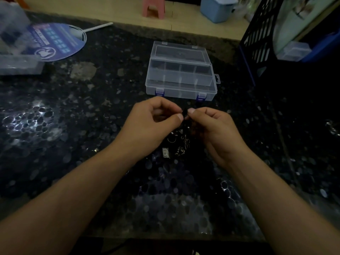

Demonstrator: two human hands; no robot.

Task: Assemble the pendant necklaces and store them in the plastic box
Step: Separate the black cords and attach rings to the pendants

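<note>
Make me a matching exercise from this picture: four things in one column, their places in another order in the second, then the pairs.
Things:
1. plastic box
2. round fan
3. metal pendants
4. pink stool

Places:
A. on the floor beyond the table
B. far left of the table
C. on the table between the wrists
D. just beyond both hands

Pairs: 1-D, 2-B, 3-C, 4-A

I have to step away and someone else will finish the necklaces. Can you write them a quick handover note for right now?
Left hand and right hand both pinch a small dark piece, held up between the fingertips; too dark to tell what it is.
Loose metal pendants and rings lie on the dark table, under the hands.
The clear plastic box sits open just beyond; its compartments look empty.
Done: nothing stored yet.
Left: assemble the necklaces, put them in the box.
</note>
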